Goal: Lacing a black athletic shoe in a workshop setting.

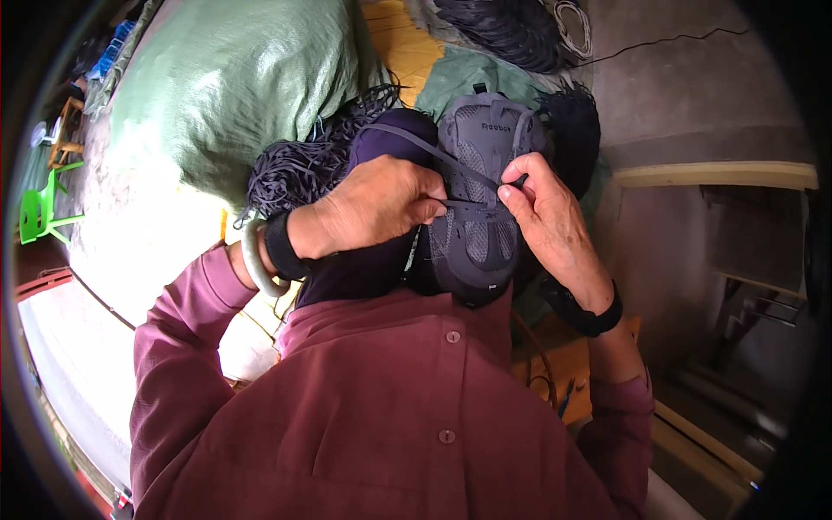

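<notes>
A dark grey mesh shoe (475, 238) lies at my lap, its rounded toe toward me and its tongue pointing away. A flat dark shoelace (468, 206) crosses its front, and a longer strand slants from the upper left to my right hand. My left hand (386, 206), closed in a pinch, grips the lace at the shoe's left edge. At the right edge, my right hand (548, 217) pinches lace between thumb and forefinger, with the fingertips against the eyelet side. A heap of loose dark laces (290, 178) lies beyond my left wrist.
A large pale green sack (251, 95) bulges at the far left. Dark strands (572, 126) hang right of the shoe. At the back are a dark bundle (511, 33) and a coiled white cord (574, 30). A green chair (36, 212) stands far left.
</notes>
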Demonstrator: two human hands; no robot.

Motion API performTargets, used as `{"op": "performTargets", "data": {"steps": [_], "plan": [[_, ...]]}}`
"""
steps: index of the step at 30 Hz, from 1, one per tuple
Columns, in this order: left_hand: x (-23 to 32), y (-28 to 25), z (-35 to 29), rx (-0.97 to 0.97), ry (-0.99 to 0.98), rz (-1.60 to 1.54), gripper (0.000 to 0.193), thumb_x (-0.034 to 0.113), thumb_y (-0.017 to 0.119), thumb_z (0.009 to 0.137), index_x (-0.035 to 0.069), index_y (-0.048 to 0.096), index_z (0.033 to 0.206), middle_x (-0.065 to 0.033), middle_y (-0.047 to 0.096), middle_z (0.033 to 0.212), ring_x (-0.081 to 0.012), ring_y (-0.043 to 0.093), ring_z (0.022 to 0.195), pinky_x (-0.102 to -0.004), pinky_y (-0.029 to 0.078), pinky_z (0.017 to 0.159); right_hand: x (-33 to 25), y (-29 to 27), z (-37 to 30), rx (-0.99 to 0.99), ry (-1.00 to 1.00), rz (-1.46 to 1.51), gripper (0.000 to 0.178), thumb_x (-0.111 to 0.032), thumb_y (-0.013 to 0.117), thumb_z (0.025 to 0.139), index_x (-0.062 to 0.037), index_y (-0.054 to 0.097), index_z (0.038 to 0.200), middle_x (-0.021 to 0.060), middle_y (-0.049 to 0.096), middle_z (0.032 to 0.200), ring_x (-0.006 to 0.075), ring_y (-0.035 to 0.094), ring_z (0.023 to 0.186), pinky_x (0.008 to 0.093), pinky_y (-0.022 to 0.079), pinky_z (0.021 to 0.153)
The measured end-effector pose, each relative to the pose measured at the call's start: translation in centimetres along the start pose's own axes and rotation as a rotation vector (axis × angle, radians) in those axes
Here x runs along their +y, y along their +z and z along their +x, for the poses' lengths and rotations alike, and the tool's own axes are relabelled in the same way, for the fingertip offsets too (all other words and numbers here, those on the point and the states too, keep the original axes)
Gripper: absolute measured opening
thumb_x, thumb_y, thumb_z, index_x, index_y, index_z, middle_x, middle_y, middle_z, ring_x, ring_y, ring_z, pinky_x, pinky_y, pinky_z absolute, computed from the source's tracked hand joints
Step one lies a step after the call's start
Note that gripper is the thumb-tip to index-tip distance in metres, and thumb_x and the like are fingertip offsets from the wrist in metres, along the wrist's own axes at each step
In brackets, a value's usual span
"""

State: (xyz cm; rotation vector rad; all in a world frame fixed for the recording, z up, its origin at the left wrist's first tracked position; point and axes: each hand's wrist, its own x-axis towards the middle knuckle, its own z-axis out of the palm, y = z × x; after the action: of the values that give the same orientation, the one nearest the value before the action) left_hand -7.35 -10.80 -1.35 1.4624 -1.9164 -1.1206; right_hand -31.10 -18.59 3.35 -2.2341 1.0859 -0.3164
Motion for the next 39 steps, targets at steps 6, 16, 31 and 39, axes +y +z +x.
{"op": "performTargets", "data": {"steps": [6,16,31,39], "plan": [[-1.2,-4.1,-1.3,-0.258,-0.291,-0.208,0.023,0.024,0.065,0.100,0.003,0.076,0.101,-0.0022,0.071,0.079,-0.0097,0.062,0.076,-0.0276,0.048,0.071,0.1,-0.1,-0.1,0.005,0.018,0.012,0.016,-0.009,0.068,0.094,-0.0054,0.056,0.104,0.0160,0.065,0.088,0.0346,0.067,0.075,0.0456,0.051,0.068],[-1.8,-9.5,-7.5,-0.317,-0.450,-0.316,0.025,0.027,0.066,0.101,0.004,0.075,0.096,0.0010,0.065,0.077,-0.0075,0.054,0.071,-0.0254,0.045,0.067,-5.0,-0.2,3.5,-0.033,-0.222,0.061,0.010,-0.013,0.063,0.096,-0.0054,0.067,0.099,0.0148,0.066,0.094,0.0347,0.066,0.088,0.0432,0.052,0.079],[4.2,-10.3,-8.6,-0.254,-0.100,-0.385,0.026,0.023,0.073,0.096,-0.002,0.068,0.095,-0.0052,0.067,0.091,-0.0135,0.062,0.086,-0.0302,0.050,0.077,-9.0,4.9,8.4,-0.890,-0.345,0.553,0.027,-0.012,0.062,0.092,0.0031,0.067,0.114,0.0123,0.072,0.087,0.0174,0.069,0.081,0.0328,0.054,0.076],[3.5,-8.6,-10.5,-0.203,-0.047,-0.250,0.028,0.025,0.068,0.099,-0.004,0.068,0.100,-0.0130,0.069,0.114,-0.0207,0.065,0.096,-0.0364,0.051,0.081,-6.0,-1.2,7.8,-0.577,-0.427,0.122,0.028,-0.025,0.059,0.098,0.0012,0.069,0.097,0.0140,0.069,0.092,0.0278,0.066,0.093,0.0370,0.050,0.086]]}}
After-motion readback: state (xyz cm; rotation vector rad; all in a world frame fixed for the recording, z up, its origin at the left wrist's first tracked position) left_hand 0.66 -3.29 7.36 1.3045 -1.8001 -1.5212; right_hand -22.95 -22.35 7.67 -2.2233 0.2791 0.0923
